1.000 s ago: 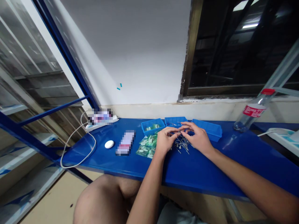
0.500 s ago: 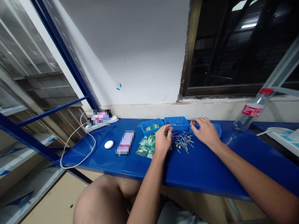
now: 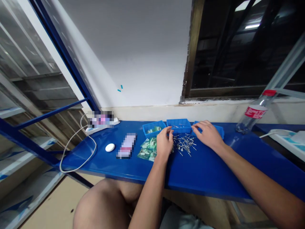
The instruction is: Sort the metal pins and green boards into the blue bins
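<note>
Metal pins (image 3: 187,144), thin and shiny, lie heaped between the two hands. Left hand (image 3: 164,141): fingers half curled, thumb slightly apart; whether it grips anything cannot be told. Right hand (image 3: 207,134): fingers bent over the right tray (image 3: 220,132), blue plastic; hold cannot be told. Left: crinkled, translucent green packets (image 3: 145,154). Beneath: smooth, glossy blue tabletop (image 3: 202,175).

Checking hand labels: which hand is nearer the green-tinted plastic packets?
Left. The left hand is at the right edge of the green-tinted plastic packets; the right hand is farther right, by the rightmost blue plastic bin.
</note>
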Action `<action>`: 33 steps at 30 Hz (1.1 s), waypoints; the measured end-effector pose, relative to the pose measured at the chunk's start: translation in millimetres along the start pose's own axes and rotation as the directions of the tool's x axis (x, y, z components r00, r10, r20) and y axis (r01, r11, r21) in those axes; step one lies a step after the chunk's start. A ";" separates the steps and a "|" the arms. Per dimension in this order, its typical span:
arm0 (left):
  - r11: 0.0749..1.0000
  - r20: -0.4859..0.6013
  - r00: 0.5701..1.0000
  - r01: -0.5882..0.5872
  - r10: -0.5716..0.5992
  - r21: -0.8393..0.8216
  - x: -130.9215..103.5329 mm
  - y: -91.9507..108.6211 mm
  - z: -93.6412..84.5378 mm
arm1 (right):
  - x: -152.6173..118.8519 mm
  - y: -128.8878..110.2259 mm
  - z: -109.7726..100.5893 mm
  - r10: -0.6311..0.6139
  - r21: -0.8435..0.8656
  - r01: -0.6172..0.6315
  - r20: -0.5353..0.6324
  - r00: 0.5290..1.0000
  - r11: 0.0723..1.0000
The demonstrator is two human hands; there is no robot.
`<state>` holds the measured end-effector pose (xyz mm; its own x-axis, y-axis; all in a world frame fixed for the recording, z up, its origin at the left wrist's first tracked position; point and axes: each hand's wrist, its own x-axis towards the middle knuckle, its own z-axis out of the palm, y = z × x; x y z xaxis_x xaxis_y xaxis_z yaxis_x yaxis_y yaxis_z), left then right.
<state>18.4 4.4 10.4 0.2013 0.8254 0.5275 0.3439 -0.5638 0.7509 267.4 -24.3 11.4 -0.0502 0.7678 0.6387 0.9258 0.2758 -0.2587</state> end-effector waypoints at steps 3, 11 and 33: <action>1.000 0.008 1.000 -0.013 0.013 0.011 -0.8 2.4 -0.2 | -1.8 -22.2 2.3 -0.133 0.210 0.106 0.119 0.984 0.972; 0.999 0.033 0.999 -0.034 0.034 0.009 -2.1 2.9 1.1 | -9.6 -53.1 14.9 -0.365 0.396 0.225 0.325 0.872 0.890; 0.993 0.223 0.972 -0.087 0.066 0.082 -4.0 8.0 1.8 | -9.0 -46.5 27.8 0.178 0.744 -0.250 0.177 0.968 0.619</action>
<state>22.1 -3.3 13.6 0.4234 0.7720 0.4741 0.3992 -0.6287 0.6673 214.3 -27.9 -2.5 0.0500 0.8949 0.4435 0.3069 0.4088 -0.8595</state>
